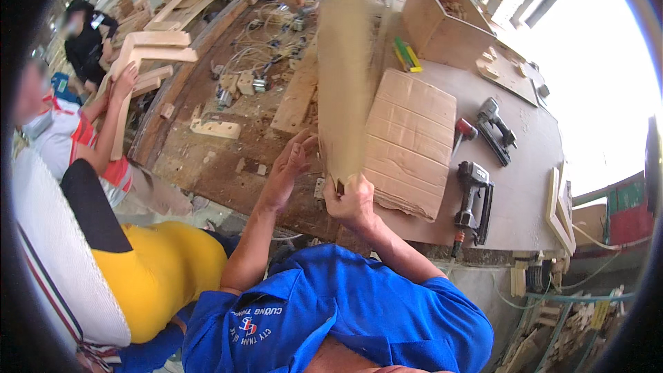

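Observation:
A long pale wooden board (343,76), smeared by motion, stretches from in front of my chest up past the top of the head view. My right hand (352,202) is closed round its near end, where a small dark notch shows. To the left of the board, my left hand (290,169) is open with fingers apart; I cannot tell whether its fingertips touch the edge. A flat piece of brown cardboard (411,141) lies on the table just right of the board. Behind my left hand, a wooden strip (295,100) lies on the worn bench.
Right of the cardboard lie two nail guns (473,197) and a red-ended tool (465,130). A wooden box (445,24) stands at the back. Clamps with hoses (252,79) cover the left bench. Nearby, a person in yellow (159,269) and another holding a wooden frame (131,62) stand left.

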The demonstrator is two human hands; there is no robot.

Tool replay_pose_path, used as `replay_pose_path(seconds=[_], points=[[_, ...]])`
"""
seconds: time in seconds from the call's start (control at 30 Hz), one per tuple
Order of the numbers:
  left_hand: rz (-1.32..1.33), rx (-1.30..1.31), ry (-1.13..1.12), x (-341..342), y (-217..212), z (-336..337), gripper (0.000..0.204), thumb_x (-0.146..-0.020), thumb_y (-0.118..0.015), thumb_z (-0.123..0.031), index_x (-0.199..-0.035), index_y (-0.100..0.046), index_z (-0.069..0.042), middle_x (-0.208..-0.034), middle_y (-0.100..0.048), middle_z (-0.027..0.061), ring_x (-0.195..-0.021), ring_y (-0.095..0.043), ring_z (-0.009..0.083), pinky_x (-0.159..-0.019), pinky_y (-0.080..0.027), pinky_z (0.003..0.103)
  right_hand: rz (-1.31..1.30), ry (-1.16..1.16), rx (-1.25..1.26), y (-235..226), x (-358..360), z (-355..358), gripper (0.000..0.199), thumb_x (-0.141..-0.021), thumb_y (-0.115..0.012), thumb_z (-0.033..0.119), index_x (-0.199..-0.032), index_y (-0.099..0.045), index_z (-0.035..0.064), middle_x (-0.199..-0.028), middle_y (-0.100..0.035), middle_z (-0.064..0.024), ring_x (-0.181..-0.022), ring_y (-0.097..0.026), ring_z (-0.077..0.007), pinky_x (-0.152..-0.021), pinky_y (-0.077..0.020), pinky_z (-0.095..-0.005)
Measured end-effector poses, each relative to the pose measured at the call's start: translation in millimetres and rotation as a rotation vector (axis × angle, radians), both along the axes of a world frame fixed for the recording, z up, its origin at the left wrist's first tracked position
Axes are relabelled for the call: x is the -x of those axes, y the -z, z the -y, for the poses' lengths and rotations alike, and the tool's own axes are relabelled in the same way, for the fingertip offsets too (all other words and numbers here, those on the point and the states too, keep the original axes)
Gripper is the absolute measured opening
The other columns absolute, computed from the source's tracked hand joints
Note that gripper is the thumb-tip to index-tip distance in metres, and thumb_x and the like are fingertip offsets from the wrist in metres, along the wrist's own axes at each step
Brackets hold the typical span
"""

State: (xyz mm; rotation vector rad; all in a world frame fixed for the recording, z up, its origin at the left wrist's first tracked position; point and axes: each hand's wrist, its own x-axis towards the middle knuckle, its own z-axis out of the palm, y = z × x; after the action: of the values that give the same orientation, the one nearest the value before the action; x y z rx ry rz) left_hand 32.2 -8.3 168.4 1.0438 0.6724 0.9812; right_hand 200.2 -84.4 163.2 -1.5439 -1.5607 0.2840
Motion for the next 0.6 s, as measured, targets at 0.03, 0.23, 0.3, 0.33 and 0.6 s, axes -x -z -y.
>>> replay_pose_path(seconds=[0.03, 0.23, 0.3, 0.33, 0.6], points=[[0.106, -0.021, 0.022, -1, -8, 3, 0.089, -0.105, -0.051, -0.069, -0.164, -0.034, -0.005, -0.158, -0.053, 0.0148, -0.143, -0.052, 0.026, -0.113, -0.047, 0.045, 0.092, -0.066, -0.039, 1, -1, 0, 0.02, -0.09, -0.072, 0.009, -0.108, -0.064, 0.0062, -0.089, -0.062, -0.0159, -0.078, -0.069, -0.0355, -0.065, -0.0551, -0.0469], [0.202, -0.145, -0.196, 24, -39, 4, 0.086, -0.099, -0.071, -0.058, -0.156, -0.042, 0.0, -0.138, -0.061, 0.0109, -0.123, -0.06, 0.0187, -0.105, -0.051, 0.038, 0.393, -0.213, -0.002, 20, -5, -4, 0.03, -0.085, -0.073, 0.009, -0.114, -0.067, 0.0056, -0.102, -0.061, -0.0153, -0.081, -0.068, -0.038, -0.066, -0.0569, -0.0501], [0.125, -0.113, -0.324, 20, -36, 2, 0.067, -0.102, -0.072, -0.041, -0.148, -0.049, 0.001, -0.128, -0.065, 0.0107, -0.115, -0.063, 0.0159, -0.099, -0.053, 0.036, 0.444, -0.258, 0.001, 27, -5, -8, 0.034, -0.084, -0.074, 0.01, -0.117, -0.065, 0.0061, -0.106, -0.06, -0.0156, -0.086, -0.069, -0.0381, -0.068, -0.0572, -0.0505], [0.118, -0.03, -0.361, 21, -29, 2, 0.053, -0.105, -0.07, -0.031, -0.143, -0.054, 0.002, -0.123, -0.067, 0.011, -0.113, -0.063, 0.0153, -0.097, -0.054, 0.035, 0.472, -0.272, 0.045, 31, -4, -11, 0.037, -0.084, -0.074, 0.011, -0.12, -0.064, 0.0073, -0.108, -0.06, -0.0152, -0.089, -0.069, -0.0376, -0.069, -0.0577, -0.0504], [0.209, 0.06, -1.062, 95, 66, -8, 0.03, -0.102, -0.065, -0.01, -0.132, -0.065, -0.005, -0.121, -0.071, 0.006, -0.111, -0.064, 0.0162, -0.098, -0.053, 0.036, 0.39, -0.402, 0.136, 40, 6, -12, 0.059, -0.089, -0.077, 0.018, -0.143, -0.057, 0.0084, -0.131, -0.057, -0.0182, -0.12, -0.06, -0.0398, -0.092, -0.0565, -0.0501]])
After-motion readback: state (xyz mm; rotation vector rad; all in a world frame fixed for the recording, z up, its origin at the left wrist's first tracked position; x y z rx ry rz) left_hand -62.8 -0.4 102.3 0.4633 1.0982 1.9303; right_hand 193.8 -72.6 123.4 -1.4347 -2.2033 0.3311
